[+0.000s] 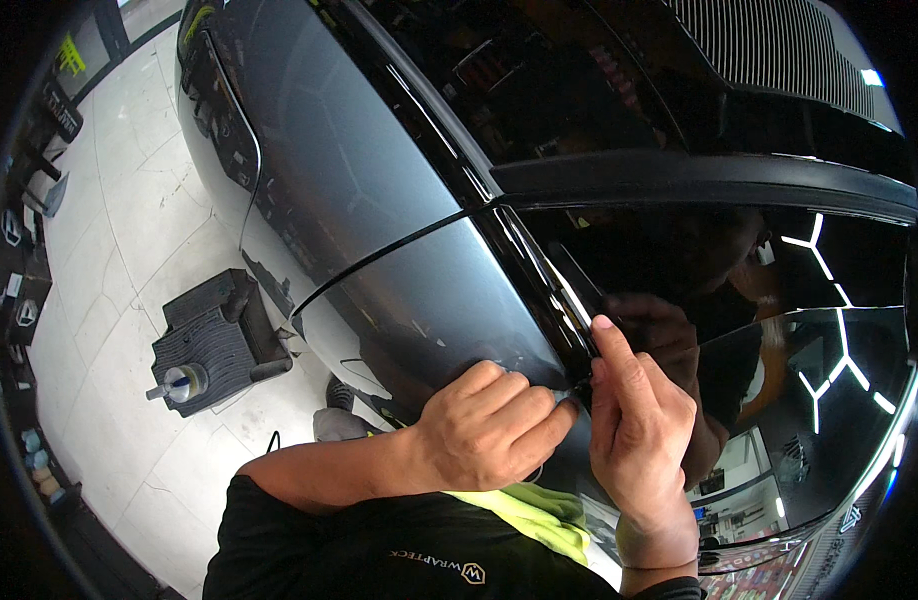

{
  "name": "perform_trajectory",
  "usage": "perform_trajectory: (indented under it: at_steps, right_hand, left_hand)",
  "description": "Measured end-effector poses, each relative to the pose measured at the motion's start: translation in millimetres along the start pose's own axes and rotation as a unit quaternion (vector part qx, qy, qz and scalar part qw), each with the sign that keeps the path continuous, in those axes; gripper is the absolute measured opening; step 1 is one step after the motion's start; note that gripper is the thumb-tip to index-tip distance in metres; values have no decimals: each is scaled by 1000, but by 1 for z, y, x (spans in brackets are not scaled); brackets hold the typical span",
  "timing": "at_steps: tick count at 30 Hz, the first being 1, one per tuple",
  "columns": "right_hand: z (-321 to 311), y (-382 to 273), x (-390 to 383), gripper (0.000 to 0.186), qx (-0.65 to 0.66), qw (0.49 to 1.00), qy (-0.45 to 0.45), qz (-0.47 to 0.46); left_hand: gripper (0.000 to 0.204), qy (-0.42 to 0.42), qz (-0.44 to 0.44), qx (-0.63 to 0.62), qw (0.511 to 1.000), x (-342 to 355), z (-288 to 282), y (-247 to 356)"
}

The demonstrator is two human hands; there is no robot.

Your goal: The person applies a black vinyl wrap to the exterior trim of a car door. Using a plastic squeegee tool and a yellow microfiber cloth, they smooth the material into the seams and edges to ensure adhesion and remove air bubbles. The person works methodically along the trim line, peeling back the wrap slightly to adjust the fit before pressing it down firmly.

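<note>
A grey-blue car door panel (439,310) curves past my hands, with a glossy black trim strip (539,270) running along the base of the dark window (739,290). My left hand (494,420) is closed against the upper panel, just below the strip. Its fingertips are pinched together, and what they hold is too small to make out. At the strip's near end my right hand (641,420) has its index finger laid along the trim and its thumb just under it, gripping the edge. A yellow-green cloth (539,515) hangs below my hands, in front of my dark shirt.
On the pale tiled floor (119,300) at left lies a black ribbed mat or tray (219,335) with a clear bottle-like container (184,382) on it. A shoe (339,395) shows beside the car. Shelves with small items (24,310) line the far left.
</note>
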State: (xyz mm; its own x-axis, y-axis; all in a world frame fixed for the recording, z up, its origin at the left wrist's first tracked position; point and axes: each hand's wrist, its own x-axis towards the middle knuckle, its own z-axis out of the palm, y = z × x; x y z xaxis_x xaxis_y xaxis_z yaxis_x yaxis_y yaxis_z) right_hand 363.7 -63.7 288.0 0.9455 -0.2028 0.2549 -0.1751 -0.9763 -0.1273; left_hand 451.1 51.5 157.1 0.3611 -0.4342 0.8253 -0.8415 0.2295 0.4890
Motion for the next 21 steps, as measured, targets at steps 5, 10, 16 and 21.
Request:
perform_trajectory:
  at_steps: [5,10,16,21]
  right_hand:
    - [-3,-2,1,42,-6,1000,-11,-3]
    - [-12,2,-10,69,-31,998,-44,-9]
    - [-25,4,-23,69,-63,996,-66,-2]
    - [-25,7,-32,44,-65,997,-27,22]
  left_hand:
    - [15,-4,-5,-2,1000,0,-2,-1]
    - [16,-9,3,2,1000,-3,-2,-2]
    - [17,-5,4,1,1000,-5,1,-1]
    - [17,-5,8,7,1000,-2,4,0]
